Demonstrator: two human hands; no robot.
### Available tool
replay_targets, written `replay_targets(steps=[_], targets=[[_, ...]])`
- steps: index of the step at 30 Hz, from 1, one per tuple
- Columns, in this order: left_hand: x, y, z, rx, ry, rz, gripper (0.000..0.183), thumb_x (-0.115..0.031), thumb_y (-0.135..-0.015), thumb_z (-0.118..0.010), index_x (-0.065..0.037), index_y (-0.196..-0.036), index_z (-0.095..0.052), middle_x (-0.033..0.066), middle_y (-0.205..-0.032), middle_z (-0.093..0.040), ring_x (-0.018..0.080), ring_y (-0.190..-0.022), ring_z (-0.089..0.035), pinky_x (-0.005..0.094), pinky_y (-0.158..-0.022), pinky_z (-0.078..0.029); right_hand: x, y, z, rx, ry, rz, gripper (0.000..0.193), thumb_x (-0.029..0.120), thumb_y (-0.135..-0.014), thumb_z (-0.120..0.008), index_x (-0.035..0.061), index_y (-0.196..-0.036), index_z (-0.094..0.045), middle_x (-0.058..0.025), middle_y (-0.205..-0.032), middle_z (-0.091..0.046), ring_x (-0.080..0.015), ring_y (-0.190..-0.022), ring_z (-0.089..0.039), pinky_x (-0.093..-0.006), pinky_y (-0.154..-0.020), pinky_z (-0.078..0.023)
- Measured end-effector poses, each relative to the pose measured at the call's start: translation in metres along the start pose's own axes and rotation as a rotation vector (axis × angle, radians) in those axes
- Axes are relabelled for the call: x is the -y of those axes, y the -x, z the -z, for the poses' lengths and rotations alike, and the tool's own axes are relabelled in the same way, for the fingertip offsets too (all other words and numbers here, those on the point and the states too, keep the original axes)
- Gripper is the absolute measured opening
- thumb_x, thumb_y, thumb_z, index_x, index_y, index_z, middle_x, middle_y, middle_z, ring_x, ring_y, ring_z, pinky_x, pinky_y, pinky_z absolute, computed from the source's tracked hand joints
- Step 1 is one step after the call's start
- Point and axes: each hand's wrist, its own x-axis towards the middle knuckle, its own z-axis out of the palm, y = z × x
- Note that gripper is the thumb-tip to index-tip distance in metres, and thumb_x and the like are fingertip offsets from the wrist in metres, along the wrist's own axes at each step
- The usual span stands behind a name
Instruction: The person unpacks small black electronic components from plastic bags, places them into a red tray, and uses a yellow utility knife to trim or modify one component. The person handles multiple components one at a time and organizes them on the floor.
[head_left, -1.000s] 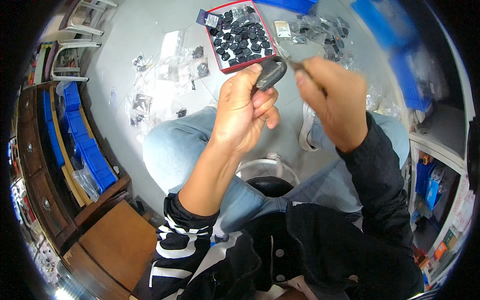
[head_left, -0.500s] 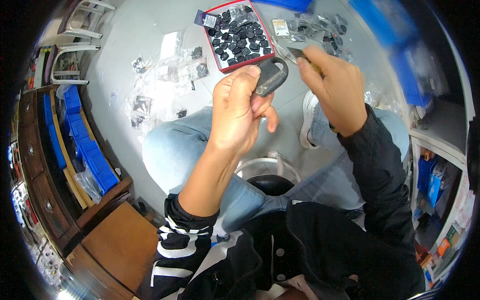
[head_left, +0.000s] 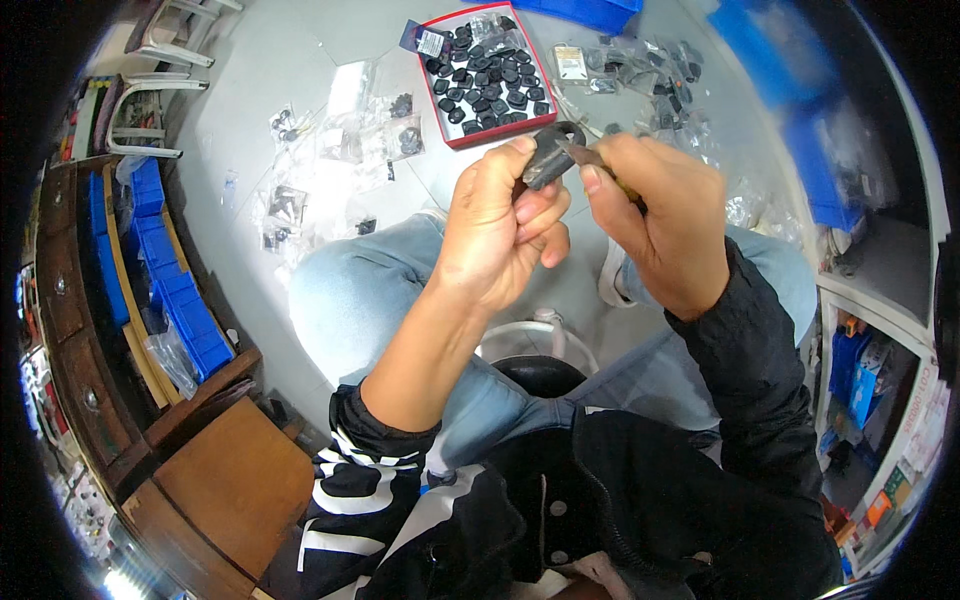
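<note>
Over my lap, my left hand (head_left: 495,215) is closed around a worn black key fob (head_left: 545,164), thumb on top and fingers curled beneath. A loop forms the fob's far end. My right hand (head_left: 668,205) grips a small knife (head_left: 580,152) with a pointed blade and a yellowish handle mostly hidden in the fingers. The blade's tip meets the fob's edge near the loop, though I cannot tell whether it presses in. Beyond my hands a shallow red box (head_left: 500,133) holds many black key fob shells (head_left: 482,85).
Small clear plastic bags (head_left: 345,140) lie on the floor at the left, more bags (head_left: 660,75) at the right of the box. Blue bins (head_left: 175,290) line the wooden drawers (head_left: 75,330) on the left. A white shelf unit (head_left: 880,300) stands right. Below my hands is a round black seat (head_left: 540,375).
My right hand has moved left, bringing the knife's blade against the key fob. My left hand has shifted slightly right and turned the fob a little.
</note>
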Motion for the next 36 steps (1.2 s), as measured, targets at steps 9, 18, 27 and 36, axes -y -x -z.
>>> replay_targets(steps=[9, 18, 27, 36], targets=[[0.000, 0.001, -0.006, -0.149, -0.216, -0.240, 0.026, -0.020, -0.088, -0.047, -0.004, -0.067, -0.049, -0.0028, -0.051, -0.035, 0.0056, -0.040, -0.029, 0.0260, -0.035, -0.039, 0.000, 0.000, 0.001, -0.024, 0.054, -0.005, 0.007, 0.019, -0.077, -0.059, 0.0128, -0.078, -0.056, -0.0098, -0.053, -0.048, -0.0285, -0.050, -0.053, -0.0380, -0.043, -0.040], [0.000, 0.001, -0.002, -0.121, -0.420, -0.467, 0.027, -0.015, -0.089, -0.048, -0.004, -0.064, -0.047, -0.0028, -0.056, -0.038, 0.0066, -0.042, -0.038, 0.0239, -0.036, -0.041, 0.000, 0.002, 0.000, 0.070, -0.018, 0.092, 0.012, 0.023, -0.078, -0.059, 0.0116, -0.079, -0.055, -0.0108, -0.055, -0.050, -0.0292, -0.053, -0.054, -0.0384, -0.045, -0.040], [0.001, 0.004, -0.001, -0.080, -0.452, -0.506, 0.026, -0.021, -0.089, -0.049, -0.003, -0.071, -0.053, -0.0001, -0.058, -0.044, 0.0062, -0.043, -0.034, 0.0260, -0.037, -0.042, -0.004, -0.001, 0.004, 0.064, 0.065, -0.013, 0.012, 0.021, -0.082, -0.055, 0.0091, -0.079, -0.055, -0.0124, -0.058, -0.053, -0.0312, -0.053, -0.054, -0.0383, -0.047, -0.040], [0.007, -0.006, -0.003, -0.071, -0.379, -0.532, 0.028, -0.023, -0.092, -0.045, 0.001, -0.084, -0.056, 0.0045, -0.069, -0.051, 0.0103, -0.057, -0.050, 0.0287, -0.051, -0.051, 0.006, -0.006, -0.001, 0.133, -1.080, -0.603, 0.017, 0.015, -0.083, -0.059, -0.0005, -0.090, -0.058, -0.0003, -0.067, -0.056, -0.0037, -0.053, -0.050, -0.0169, -0.046, -0.037]])
